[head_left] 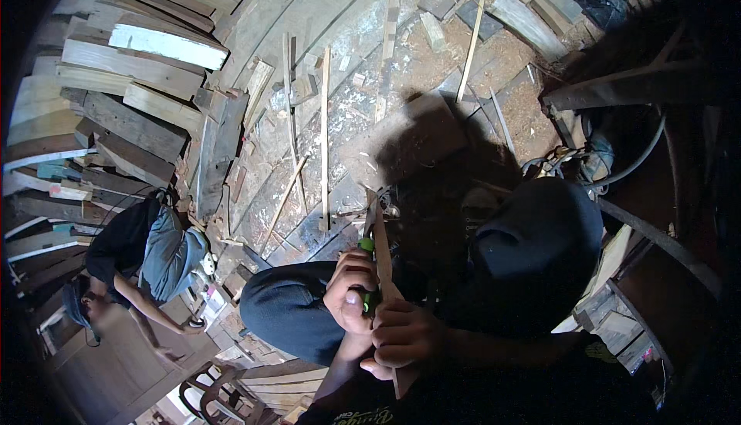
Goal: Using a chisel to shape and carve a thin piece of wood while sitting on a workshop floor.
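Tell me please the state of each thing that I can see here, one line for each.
Left hand: closed around a green-handled tool.
Right hand: gripping the wooden strip, which stands tilted between the knees.
Thin wooden slats: lying loose on the floor.
Planks: stacked at the left.
Another person: bent over at the left.
Hose: lying curved at the right.

The floor was rough planking strewn with sawdust, thin strips and offcuts. Stacked boards rose at the far left. Hoses lay in shadow at the right; daylight fell across the middle.
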### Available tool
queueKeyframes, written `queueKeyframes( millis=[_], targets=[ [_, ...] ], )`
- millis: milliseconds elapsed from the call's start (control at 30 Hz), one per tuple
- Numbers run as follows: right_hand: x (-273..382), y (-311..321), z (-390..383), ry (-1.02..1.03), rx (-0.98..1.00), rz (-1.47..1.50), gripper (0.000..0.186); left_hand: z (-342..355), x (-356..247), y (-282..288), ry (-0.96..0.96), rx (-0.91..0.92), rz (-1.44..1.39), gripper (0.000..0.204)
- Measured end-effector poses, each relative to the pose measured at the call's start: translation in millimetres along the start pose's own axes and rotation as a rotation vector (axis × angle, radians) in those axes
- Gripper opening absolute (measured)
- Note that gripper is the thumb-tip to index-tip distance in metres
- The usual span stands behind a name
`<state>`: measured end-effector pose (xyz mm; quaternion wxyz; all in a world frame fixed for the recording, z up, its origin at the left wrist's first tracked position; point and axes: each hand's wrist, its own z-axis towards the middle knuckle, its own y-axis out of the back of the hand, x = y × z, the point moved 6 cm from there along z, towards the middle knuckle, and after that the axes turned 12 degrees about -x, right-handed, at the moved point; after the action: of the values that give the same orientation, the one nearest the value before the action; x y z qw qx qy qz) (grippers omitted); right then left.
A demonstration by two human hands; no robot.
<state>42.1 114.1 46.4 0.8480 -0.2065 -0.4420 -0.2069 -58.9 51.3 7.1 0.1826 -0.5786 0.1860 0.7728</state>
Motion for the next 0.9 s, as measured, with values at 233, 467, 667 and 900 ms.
queueKeyframes(
  millis=[233,467,667,900],
  targets=[
    [4,0,11,-0.029,0.043,0.052,0.032,3,16,27,0.22,-0.625,-0.334,0.033],
    [12,-7,12,0.041,0.191,0.031,0.036,37,16,51,0.482,-0.818,-0.542,0.026],
    [66,16,51,0.279,0.149,0.059,0.026,72,-56,9,0.234,-0.252,-0.443,0.029],
    [55,56,172,-0.132,0.041,0.068,0.023,133,-108,-30,-0.005,0.166,0.073,0.024]
  ],
)
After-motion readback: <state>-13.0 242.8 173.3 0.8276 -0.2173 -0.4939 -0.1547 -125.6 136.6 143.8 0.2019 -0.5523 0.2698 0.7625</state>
